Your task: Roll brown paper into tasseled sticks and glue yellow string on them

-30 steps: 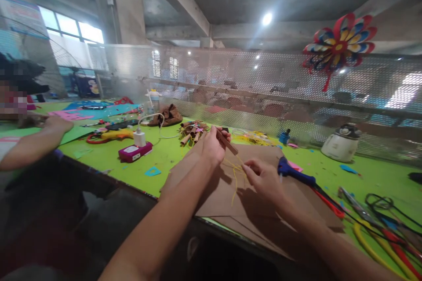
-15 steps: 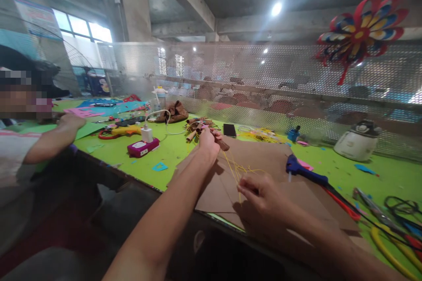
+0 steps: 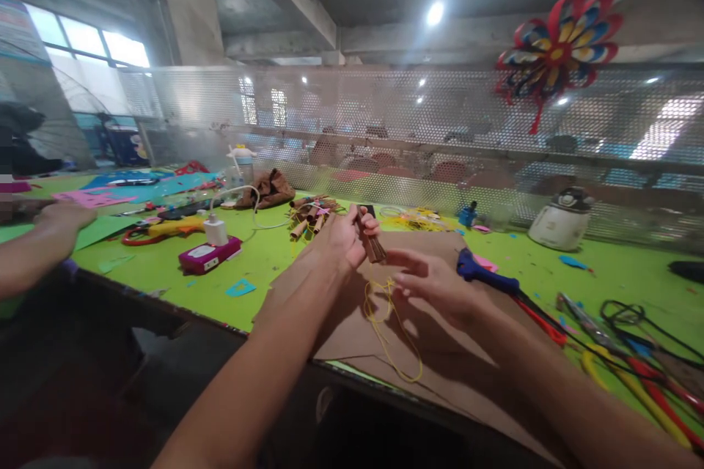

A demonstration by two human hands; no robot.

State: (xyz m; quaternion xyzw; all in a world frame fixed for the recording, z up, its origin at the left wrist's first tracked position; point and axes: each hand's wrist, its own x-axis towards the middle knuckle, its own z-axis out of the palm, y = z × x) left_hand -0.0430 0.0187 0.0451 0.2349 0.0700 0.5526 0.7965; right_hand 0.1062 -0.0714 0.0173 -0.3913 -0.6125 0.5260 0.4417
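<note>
While gripping a brown bundle of strips (image 3: 372, 243) in the left hand (image 3: 352, 238), holds the right hand (image 3: 440, 282) just beside it, above brown cardboard (image 3: 346, 333). Has the left fingers (image 3: 370, 223) closed around this bundle, tilted with its lower end toward the right hand. Has the right fingers (image 3: 405, 259) parted and slightly bent, pointing to this lower end; cannot tell between touching it and being only near. Just below, has yellow thread (image 3: 390, 283) spread in loose loops over the cardboard. Under the cardboard, has the green bench (image 3: 220, 300).

To the right, can see a grey metal tool (image 3: 583, 319) and a curled black cable (image 3: 627, 312). At the right part of the cardboard, can see a blue glue gun (image 3: 489, 275). To the left, can notice a blue cut piece (image 3: 240, 287), flat on the bench, and behind it a purple power block (image 3: 209, 256) with a white plug (image 3: 215, 233) standing in it. Farther to the left, can see a yellow tool (image 3: 173, 229) and another person's forearm (image 3: 38, 245).

Beyond the left hand, can see a heap of brown rolled tubes (image 3: 314, 217), then a crumpled brown cloth (image 3: 273, 189). Toward the right, can see a small blue bottle (image 3: 468, 217) and a white container (image 3: 559, 226) with a dark top. Behind the bench, can see a perforated metal panel (image 3: 357, 110), with a red, yellow and blue flower ornament (image 3: 557, 55) high at the right. Farthest, can see a bright window (image 3: 85, 38) at the left.
</note>
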